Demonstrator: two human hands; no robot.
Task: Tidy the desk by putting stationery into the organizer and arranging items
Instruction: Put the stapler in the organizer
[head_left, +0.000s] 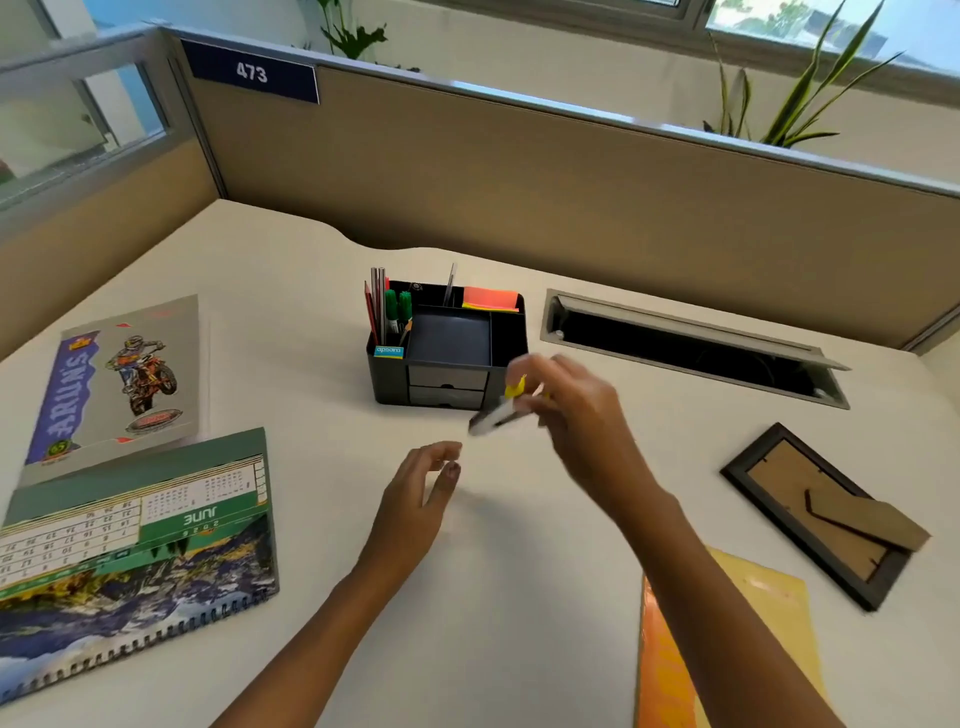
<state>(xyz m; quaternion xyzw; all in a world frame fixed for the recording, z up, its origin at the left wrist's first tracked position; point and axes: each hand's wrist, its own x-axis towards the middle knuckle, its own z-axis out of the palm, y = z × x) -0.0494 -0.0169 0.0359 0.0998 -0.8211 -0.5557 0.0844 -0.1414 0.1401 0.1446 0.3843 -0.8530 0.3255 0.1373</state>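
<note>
Black plastic organizer sits mid-desk on my head view, and I'm reading everything off it.

Right in front of its right front corner, my operator's right hand is in the air. The fingers are curled and pinching a yellow-and-grey item. It's smeared by blur, so I can't tell what it is. The yellow end sits up between the fingertips, and the grey end pokes out down and to the left, clear of the fingers. It hangs just off the organizer's small front drawers, above the desk. I can't tell whether it touches the organizer.

The left hand hovers nearer to me than the organizer, below the item. Its fingers are loosely curled, the thumb is apart from them, and it holds nothing.

Inside the organizer:
- Pencils and green markers stand in the left compartment.
- A blue-labelled eraser is at the front left corner.
- Orange and yellow sticky notes are at the back right.

Left of the organizer lies a motorbike notebook. A spiral calendar showing June lies nearer to me than that.

Right of the organizer there's an open cable hatch. Further right and nearer, a picture frame lies face down. A yellow folder lies nearest me on that side.
</note>
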